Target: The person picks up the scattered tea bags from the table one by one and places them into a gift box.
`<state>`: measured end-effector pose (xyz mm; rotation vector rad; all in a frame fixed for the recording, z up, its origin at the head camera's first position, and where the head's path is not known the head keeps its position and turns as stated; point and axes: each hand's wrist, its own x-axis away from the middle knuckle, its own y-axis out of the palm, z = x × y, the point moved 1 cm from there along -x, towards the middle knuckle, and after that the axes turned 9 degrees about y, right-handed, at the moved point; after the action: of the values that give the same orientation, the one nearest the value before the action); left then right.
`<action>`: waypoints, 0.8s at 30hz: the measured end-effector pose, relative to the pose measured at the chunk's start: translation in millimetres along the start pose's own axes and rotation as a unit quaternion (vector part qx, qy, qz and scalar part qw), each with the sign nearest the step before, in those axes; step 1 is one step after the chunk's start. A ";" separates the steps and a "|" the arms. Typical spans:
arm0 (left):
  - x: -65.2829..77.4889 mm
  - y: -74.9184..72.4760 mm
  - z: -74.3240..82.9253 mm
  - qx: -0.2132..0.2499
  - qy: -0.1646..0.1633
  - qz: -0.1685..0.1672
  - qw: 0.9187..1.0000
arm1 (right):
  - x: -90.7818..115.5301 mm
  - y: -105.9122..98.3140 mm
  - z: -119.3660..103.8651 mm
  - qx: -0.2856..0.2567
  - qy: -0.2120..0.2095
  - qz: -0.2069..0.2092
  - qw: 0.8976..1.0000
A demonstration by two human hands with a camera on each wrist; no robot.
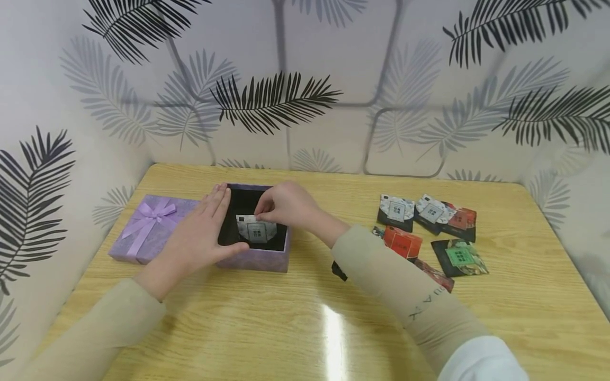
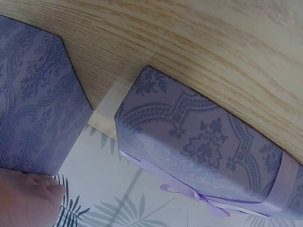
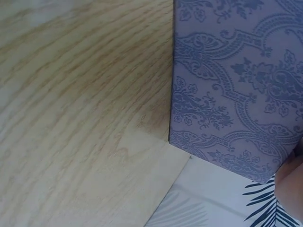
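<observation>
Wood-grained table (image 1: 267, 317), right grip (image 1: 288, 205) pinching flat packet (image 1: 258, 233), left grip (image 1: 196, 237) wide against purple patterned box (image 1: 259, 261)

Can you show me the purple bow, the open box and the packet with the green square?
Purple bow (image 1: 155, 214): head view, on its middle, near the knot.
Open box (image 1: 257, 260): head view, on its purple front wall.
Packet with the green square (image 1: 460, 256): head view, on the green square.
</observation>
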<state>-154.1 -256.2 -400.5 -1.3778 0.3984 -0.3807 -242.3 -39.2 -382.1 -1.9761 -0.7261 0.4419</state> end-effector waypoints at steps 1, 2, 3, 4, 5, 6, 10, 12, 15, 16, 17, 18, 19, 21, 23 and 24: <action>0.1 -0.4 0.2 0.001 0.001 0.001 1.000 | 0.1 0.3 -0.9 0.010 -0.001 -0.002 1.000; 0.1 -0.3 0.2 0.001 0.000 0.001 1.000 | 0.3 0.7 -1.5 0.019 -0.003 -0.004 1.000; 0.3 -0.2 0.0 0.000 -0.001 0.001 1.000 | 0.6 1.0 -2.1 0.025 -0.003 -0.006 1.000; 0.3 -0.3 0.2 0.000 0.001 0.002 1.000 | 0.9 1.5 -2.6 0.032 -0.005 -0.007 0.999; 0.4 -0.1 0.2 0.000 0.000 0.002 1.000 | 1.1 2.1 -2.7 0.037 -0.006 -0.008 0.999; 0.4 -0.1 0.3 0.000 0.000 0.003 1.000 | 1.3 2.7 -2.8 0.041 -0.008 -0.008 0.999; 0.6 0.4 0.2 -0.002 -0.001 0.002 1.000 | 2.4 3.9 -1.9 0.042 -0.010 -0.005 0.999; 0.6 0.4 -0.2 -0.005 -0.001 0.001 1.000 | 2.5 4.0 -1.1 0.033 -0.007 -0.002 0.999; 0.6 0.3 -0.4 -0.008 0.000 0.001 1.000 | 2.5 3.7 0.9 0.008 0.001 0.003 1.000; 0.5 0.1 -0.4 -0.008 0.000 0.002 1.000 | 2.8 3.4 1.7 -0.004 0.004 0.006 1.000; 0.6 -0.3 -0.1 -0.009 0.001 0.002 1.000 | 2.9 3.1 2.6 -0.017 0.004 0.009 1.000; 0.7 -0.3 0.0 -0.009 0.001 0.003 1.000 | 3.0 2.8 3.7 -0.032 0.005 0.011 0.999; 0.7 -0.6 0.4 -0.009 0.001 0.003 1.000 | 3.1 2.6 4.8 -0.048 0.005 0.013 0.999; 0.4 -0.6 0.7 -0.009 -0.001 0.001 1.000 | 3.8 1.3 7.2 -0.086 0.008 0.014 0.996; 0.4 -0.5 1.1 -0.008 -0.002 0.000 1.000 | 5.1 -1.0 9.8 -0.124 0.010 0.012 0.992; 0.3 -0.3 1.1 -0.008 -0.003 -0.001 1.000 | 5.7 -2.7 11.3 -0.142 0.014 0.012 0.990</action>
<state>-153.3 -255.5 -400.0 -1.3937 0.3972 -0.3755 -245.3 -27.0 -385.3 -2.2550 -0.7830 0.3381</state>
